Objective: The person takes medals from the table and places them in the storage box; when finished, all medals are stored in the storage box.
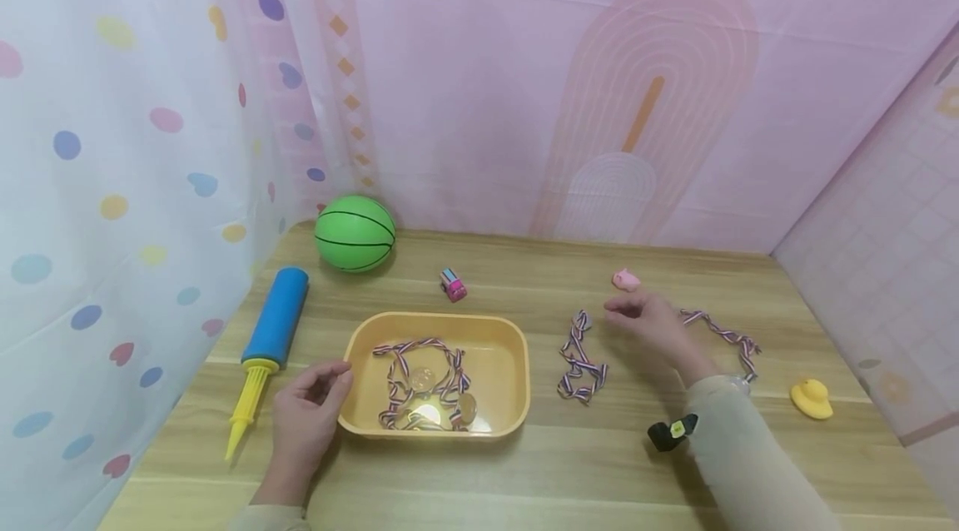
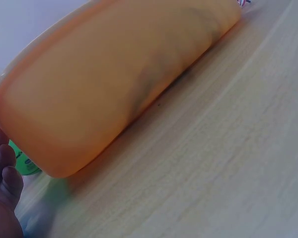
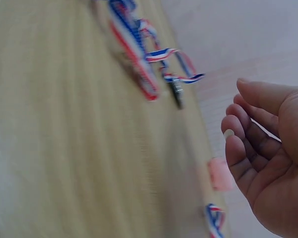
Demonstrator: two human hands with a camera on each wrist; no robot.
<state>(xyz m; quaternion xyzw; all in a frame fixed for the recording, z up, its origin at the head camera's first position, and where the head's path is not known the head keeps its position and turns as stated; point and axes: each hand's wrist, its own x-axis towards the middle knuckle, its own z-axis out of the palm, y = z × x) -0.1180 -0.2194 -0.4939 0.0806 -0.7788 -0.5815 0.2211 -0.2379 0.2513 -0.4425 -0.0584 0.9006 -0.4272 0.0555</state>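
Observation:
A yellow tray (image 1: 490, 377) stands in front of me with gold medals (image 1: 423, 381) on striped ribbons inside. At its left end, my left hand (image 1: 310, 410) pinches the rim between thumb and curled fingers; the left wrist view shows the tray's outer side (image 2: 99, 89) beside those fingers. My right hand (image 1: 655, 331) hovers over the table with loosely bent fingers, holding nothing. Just left of it lies a medal with a red, white and blue ribbon (image 1: 577, 360), seen also in the right wrist view as a ribbon (image 3: 134, 49). Another striped ribbon (image 1: 719, 330) lies beyond the right wrist.
A green ball (image 1: 355, 233) and a blue-and-yellow hand pump (image 1: 273, 319) sit at the left. Behind the tray is a small pink toy vehicle (image 1: 453, 285). A pink pig (image 1: 625, 280) lies behind my right hand, a yellow duck (image 1: 812, 399) far right. Curtains border the table.

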